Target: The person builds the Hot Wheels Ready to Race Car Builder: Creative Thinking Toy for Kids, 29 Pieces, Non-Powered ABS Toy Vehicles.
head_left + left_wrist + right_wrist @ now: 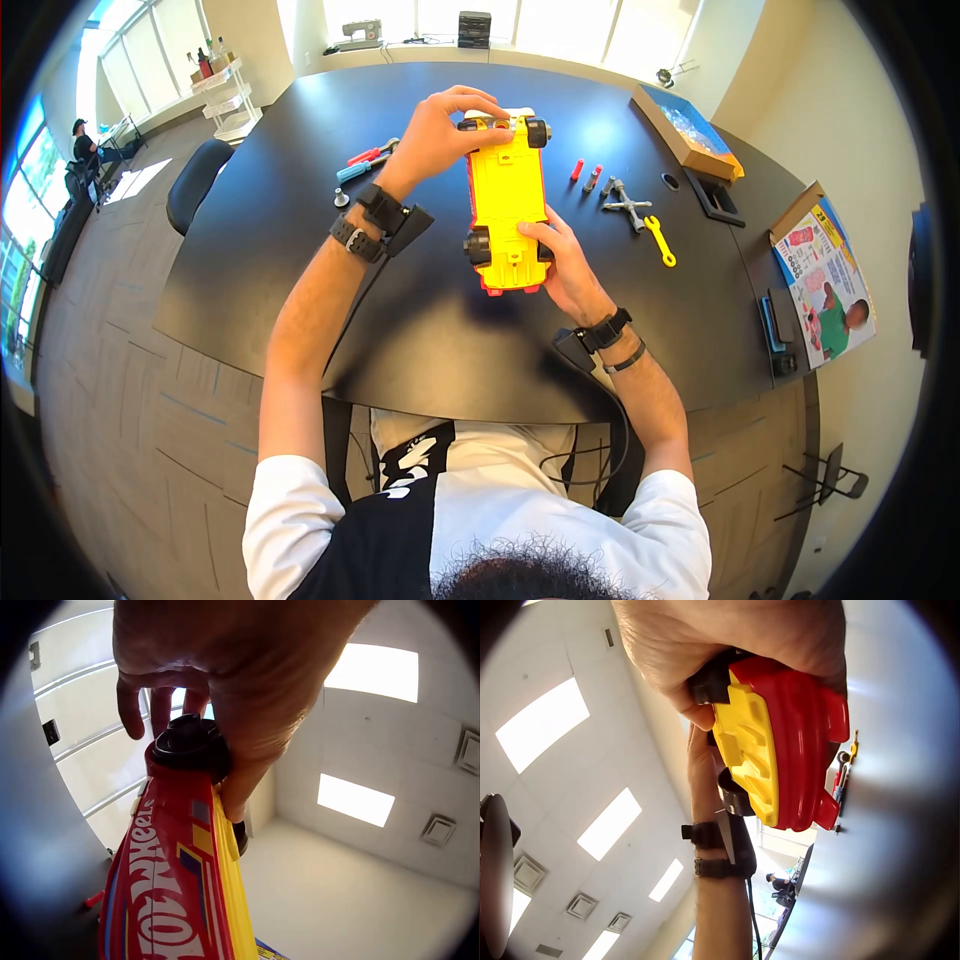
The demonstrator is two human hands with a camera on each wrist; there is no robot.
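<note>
A red toy car with a yellow underside [505, 190] is held up over the table, its bottom turned towards the head camera. My left hand [440, 130] grips its far end by the wheels, thumb on the yellow side. At the near end my right hand [572, 268] holds it with the thumb across the underside; its other fingers are hidden behind the body. White "Hot Wheels" lettering [156, 892] runs along the red side in the left wrist view, below a black wheel [191, 746]. The right wrist view shows the red end [799, 750] of the car.
Right of the car lie a grey cross-shaped wrench [627, 207], a yellow wrench [660, 242] and small red-tipped pieces [592, 178]. Red and blue screwdrivers [358, 170] lie left, near a small grey piece [341, 198]. An open box [690, 150] and a printed box [815, 270] stand right.
</note>
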